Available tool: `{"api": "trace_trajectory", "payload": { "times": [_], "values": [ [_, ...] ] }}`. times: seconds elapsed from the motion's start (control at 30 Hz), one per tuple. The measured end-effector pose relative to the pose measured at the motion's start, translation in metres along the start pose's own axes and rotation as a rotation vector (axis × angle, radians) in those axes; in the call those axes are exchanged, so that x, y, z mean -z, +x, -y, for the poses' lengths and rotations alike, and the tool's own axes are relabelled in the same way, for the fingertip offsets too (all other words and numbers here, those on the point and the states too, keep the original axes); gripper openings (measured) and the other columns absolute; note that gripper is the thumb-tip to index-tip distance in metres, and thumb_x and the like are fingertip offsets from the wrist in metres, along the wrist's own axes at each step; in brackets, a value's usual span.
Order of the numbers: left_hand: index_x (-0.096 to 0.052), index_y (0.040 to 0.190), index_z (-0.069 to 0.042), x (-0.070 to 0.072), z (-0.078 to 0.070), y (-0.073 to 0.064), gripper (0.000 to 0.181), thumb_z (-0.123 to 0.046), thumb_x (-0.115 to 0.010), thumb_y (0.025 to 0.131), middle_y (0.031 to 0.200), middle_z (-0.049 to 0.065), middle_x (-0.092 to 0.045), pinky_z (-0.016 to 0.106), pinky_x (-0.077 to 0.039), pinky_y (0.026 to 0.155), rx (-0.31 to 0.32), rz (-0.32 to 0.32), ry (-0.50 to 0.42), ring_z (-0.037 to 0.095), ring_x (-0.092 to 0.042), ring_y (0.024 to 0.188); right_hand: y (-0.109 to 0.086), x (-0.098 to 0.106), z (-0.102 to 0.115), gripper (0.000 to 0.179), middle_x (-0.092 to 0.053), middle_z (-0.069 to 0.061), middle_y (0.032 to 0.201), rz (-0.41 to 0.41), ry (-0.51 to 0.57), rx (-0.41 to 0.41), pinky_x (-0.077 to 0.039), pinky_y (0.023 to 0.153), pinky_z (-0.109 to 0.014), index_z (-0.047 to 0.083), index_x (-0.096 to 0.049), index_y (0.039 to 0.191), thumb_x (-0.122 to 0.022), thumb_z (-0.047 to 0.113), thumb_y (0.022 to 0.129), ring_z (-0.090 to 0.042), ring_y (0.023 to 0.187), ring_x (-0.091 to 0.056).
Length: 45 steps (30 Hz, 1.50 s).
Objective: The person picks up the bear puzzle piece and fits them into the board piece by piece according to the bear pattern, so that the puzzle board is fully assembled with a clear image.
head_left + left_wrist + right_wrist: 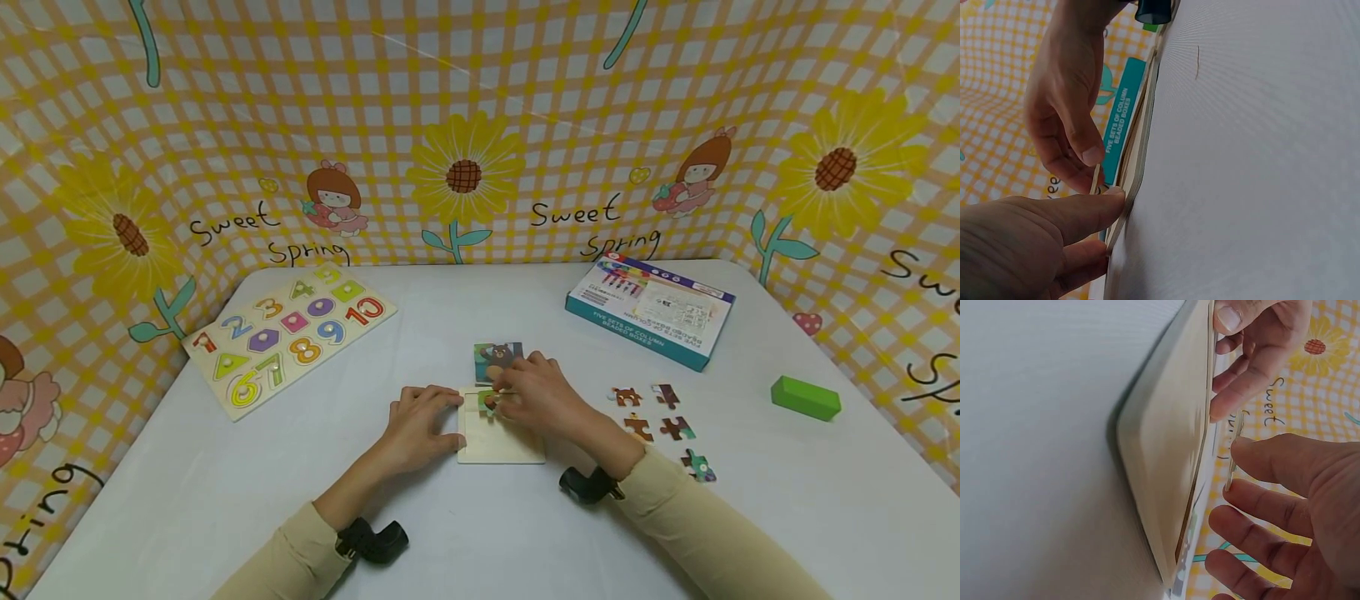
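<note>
A pale wooden puzzle tray (501, 446) lies on the table, square with a raised rim. My left hand (420, 429) grips its left edge, the thumb (1094, 215) at the rim and fingers farther along. Just above the tray's upper part, my right hand (543, 396) pinches a small jigsaw piece (487, 403) in green and brown between thumb and index finger. That jigsaw piece (1234, 453) appears edge-on in the right wrist view, the other fingers spread. A bear picture (495, 362) sits just beyond the tray, partly hidden by the right hand.
Several loose jigsaw pieces (677, 428) are scattered right of the right hand. Behind them lies a teal-sided bead box (645, 312); a green block (806, 398) rests at far right. A wooden number board (292, 337) lies at back left. Patterned cloth (375, 100) rises behind the table.
</note>
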<state>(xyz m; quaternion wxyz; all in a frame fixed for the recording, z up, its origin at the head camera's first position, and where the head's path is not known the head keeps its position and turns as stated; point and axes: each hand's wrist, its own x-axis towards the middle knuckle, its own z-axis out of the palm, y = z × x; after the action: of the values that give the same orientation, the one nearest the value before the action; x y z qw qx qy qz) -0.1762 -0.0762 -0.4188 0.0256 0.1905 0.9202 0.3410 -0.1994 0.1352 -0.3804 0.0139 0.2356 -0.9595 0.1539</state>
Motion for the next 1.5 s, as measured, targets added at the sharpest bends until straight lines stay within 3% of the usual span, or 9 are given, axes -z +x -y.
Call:
{"api": "trace_trajectory", "payload": {
  "times": [0.47,0.83,1.5],
  "values": [
    [-0.061,0.121,-0.013,0.000,-0.002,-0.002,0.049,-0.023,-0.076,0.076,0.130,0.004,-0.056,0.049,-0.026,0.092,-0.005,-0.008,0.008,0.031,-0.038,0.119,0.008,-0.008,0.007,0.024,-0.064,-0.002,0.106,0.033,-0.019,0.035,-0.037,0.084,-0.044,0.013,-0.071,0.100,-0.072,0.026,0.080,-0.022,0.092,-0.047],
    [-0.061,0.121,-0.013,0.000,-0.002,-0.002,0.049,-0.023,-0.076,0.077,0.130,0.004,-0.056,0.050,-0.026,0.093,-0.009,-0.007,0.008,0.031,-0.038,0.119,0.010,-0.012,0.008,0.022,-0.063,0.000,0.098,0.030,-0.044,0.051,-0.037,0.080,-0.042,0.014,-0.070,0.096,-0.074,0.027,0.079,-0.019,0.087,-0.045],
    [-0.061,0.121,-0.012,0.001,-0.001,-0.001,0.048,-0.024,-0.075,0.077,0.130,0.003,-0.056,0.050,-0.026,0.092,-0.022,-0.010,0.009,0.031,-0.038,0.118,0.013,-0.016,0.008,0.024,-0.063,-0.002,0.098,-0.007,-0.099,0.062,-0.039,0.082,-0.045,0.016,-0.068,0.095,-0.074,0.032,0.078,-0.024,0.091,-0.049]
  ]
}}
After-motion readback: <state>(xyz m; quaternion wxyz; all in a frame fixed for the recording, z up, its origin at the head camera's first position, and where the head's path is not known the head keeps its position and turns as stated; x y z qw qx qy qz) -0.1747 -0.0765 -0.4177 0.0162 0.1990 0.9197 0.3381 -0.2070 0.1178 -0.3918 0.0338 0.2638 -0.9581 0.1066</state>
